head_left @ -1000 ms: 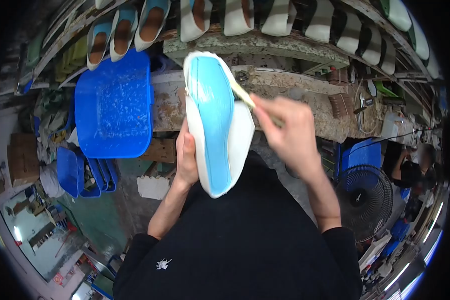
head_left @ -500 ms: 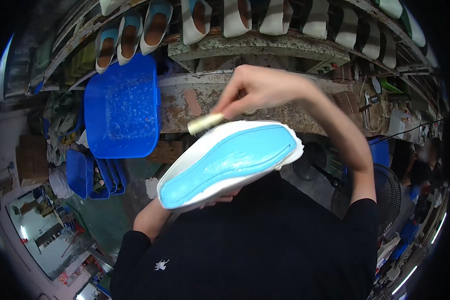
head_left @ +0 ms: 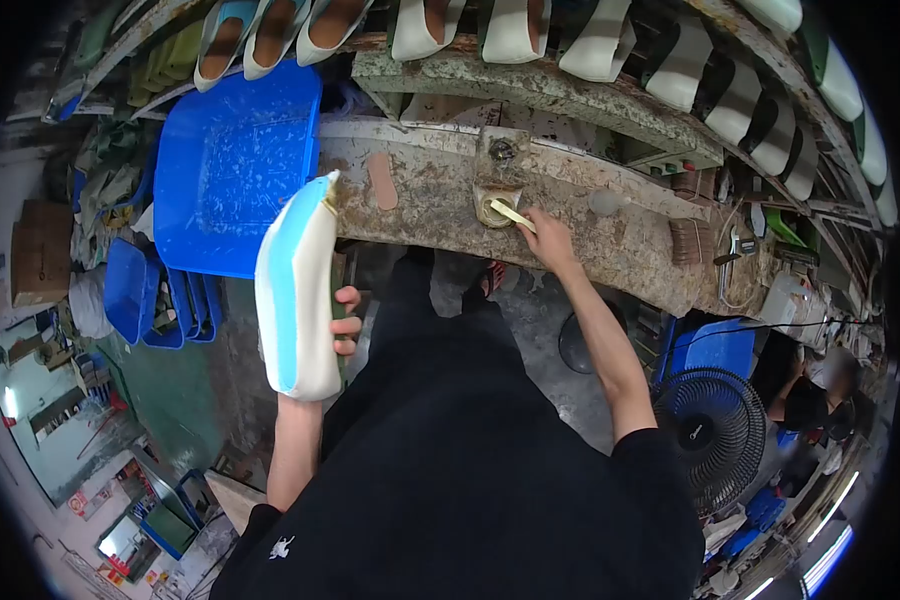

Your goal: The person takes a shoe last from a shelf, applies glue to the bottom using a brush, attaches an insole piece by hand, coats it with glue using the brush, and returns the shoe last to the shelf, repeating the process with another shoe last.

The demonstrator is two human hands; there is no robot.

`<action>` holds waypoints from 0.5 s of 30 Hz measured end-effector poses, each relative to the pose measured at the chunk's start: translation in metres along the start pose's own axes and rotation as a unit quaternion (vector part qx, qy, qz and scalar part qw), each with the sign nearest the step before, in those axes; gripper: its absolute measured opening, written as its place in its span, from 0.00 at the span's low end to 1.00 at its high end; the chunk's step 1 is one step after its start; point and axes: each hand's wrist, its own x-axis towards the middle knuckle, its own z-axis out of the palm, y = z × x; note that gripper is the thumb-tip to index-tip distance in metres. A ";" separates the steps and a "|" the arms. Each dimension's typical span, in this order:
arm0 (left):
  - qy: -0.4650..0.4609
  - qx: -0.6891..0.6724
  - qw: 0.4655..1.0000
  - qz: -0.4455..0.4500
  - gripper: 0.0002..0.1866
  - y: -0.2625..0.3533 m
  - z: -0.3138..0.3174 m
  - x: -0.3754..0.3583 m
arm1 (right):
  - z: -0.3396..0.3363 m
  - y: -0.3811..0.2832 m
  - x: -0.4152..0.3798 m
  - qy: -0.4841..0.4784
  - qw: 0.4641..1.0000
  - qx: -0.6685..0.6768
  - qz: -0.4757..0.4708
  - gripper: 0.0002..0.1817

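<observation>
My left hand (head_left: 346, 322) is wrapped round a white shoe upper (head_left: 315, 300) on its form, tilted up on its side, with a light-blue sole face (head_left: 288, 290) turned left. Part of that hand is hidden behind the shoe. My right hand (head_left: 548, 240) pinches a pale yellow brush or stick (head_left: 513, 215) over the workbench. The tip of this tool is at a small round pot (head_left: 496, 208) near the bench's front edge. A flat pinkish insole-shaped piece (head_left: 382, 181) lies on the bench, between the shoe and the pot.
White shoes (head_left: 598, 42) line the rack above the workbench (head_left: 430, 205). A large blue bin (head_left: 235, 170) stands at the left, smaller blue bins (head_left: 130, 290) below it. At the right are pliers (head_left: 735, 250), a black fan (head_left: 708, 440) and another person (head_left: 805, 400).
The shoe has moved left and down and turned more upright. My right hand has gone from beside the shoe to the pot with the tool. The view has shifted.
</observation>
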 end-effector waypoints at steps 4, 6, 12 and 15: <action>-0.007 0.027 0.998 0.057 0.33 0.023 -0.009 -0.004 | 0.020 0.015 -0.011 0.051 0.998 -0.006 -0.039 0.13; 0.016 0.126 0.983 0.133 0.30 0.038 -0.012 -0.009 | 0.024 0.025 -0.022 0.002 0.999 -0.042 0.021 0.13; 0.090 0.224 0.938 0.248 0.35 0.107 -0.046 -0.014 | 0.051 -0.077 0.004 0.176 0.983 -0.014 0.057 0.16; 0.223 0.284 0.900 0.244 0.47 0.138 -0.021 -0.009 | 0.109 -0.161 0.090 0.033 0.998 0.041 -0.028 0.22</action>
